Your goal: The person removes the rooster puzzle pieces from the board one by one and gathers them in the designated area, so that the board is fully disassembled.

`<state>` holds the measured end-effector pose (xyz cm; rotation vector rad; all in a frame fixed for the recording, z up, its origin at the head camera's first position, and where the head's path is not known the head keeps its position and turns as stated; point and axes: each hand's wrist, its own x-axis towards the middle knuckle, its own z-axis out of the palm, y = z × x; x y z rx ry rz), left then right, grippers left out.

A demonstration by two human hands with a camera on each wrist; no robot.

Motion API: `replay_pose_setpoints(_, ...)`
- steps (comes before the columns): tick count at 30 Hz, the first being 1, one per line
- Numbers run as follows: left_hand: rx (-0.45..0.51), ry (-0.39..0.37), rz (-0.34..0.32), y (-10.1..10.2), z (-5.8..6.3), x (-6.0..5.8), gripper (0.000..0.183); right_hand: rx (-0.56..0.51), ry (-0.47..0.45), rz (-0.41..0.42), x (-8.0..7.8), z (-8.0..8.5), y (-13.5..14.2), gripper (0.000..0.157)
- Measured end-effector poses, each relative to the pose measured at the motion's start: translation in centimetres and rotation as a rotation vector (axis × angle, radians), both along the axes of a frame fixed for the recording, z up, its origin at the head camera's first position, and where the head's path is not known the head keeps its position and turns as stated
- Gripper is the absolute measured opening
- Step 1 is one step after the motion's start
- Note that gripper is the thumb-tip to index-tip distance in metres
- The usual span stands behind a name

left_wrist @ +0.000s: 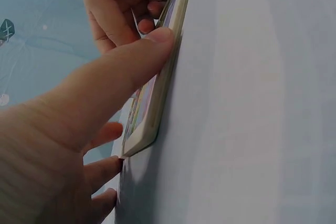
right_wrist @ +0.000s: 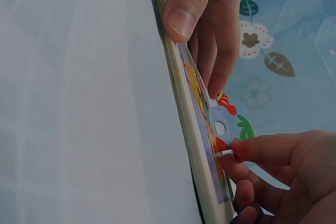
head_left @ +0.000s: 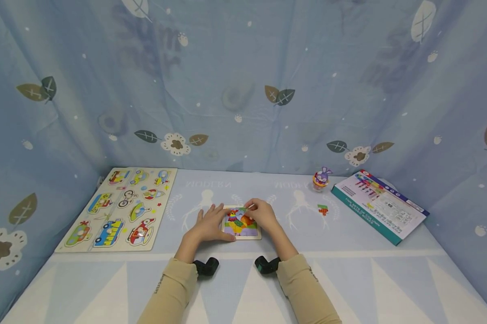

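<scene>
A small wooden-framed jigsaw puzzle [head_left: 243, 231] with a colourful rooster picture lies flat on the table between both hands. My left hand [head_left: 209, 224] steadies it from the left. In the left wrist view its thumb [left_wrist: 142, 53] presses on the near rim, with the other fingers spread beside the left edge. My right hand [head_left: 263, 217] pinches a red-orange jigsaw piece [right_wrist: 222, 144] between thumb and index finger at the upper right of the picture. The fingers partly hide that piece. Off to the right lies a loose green-and-orange jigsaw piece [head_left: 322, 209].
A large wooden vehicle puzzle board [head_left: 126, 204] lies at the left. A purple and orange toy figure [head_left: 321, 178] stands at the back right, beside a teal-edged box [head_left: 379, 204]. A patterned blue curtain [head_left: 243, 85] hangs behind the table.
</scene>
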<state>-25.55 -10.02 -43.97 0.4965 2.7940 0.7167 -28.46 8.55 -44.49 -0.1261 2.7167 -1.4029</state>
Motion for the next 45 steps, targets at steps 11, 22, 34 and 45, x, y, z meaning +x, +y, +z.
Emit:
replay_pose_setpoints(11,0.103,-0.039,-0.049,-0.7,-0.4,-0.2,0.080,-0.019,-0.010,-0.001,-0.2,-0.3,0.0,0.012)
replay_pose_setpoints(22,0.094,-0.069,-0.155,-1.4,-0.5,-0.2,0.057,0.005,0.018,0.007,-0.1,-0.3,0.0,0.011)
replay_pose_setpoints(34,0.079,-0.069,-0.127,-1.2,-0.3,-0.1,0.052,-0.009,0.025,0.026,-0.1,-0.4,0.1,0.016)
replay_pose_setpoints(45,0.052,-0.077,-0.107,-1.0,-0.4,-0.1,0.051,-0.122,0.000,-0.039,-0.4,-0.5,0.4,0.014)
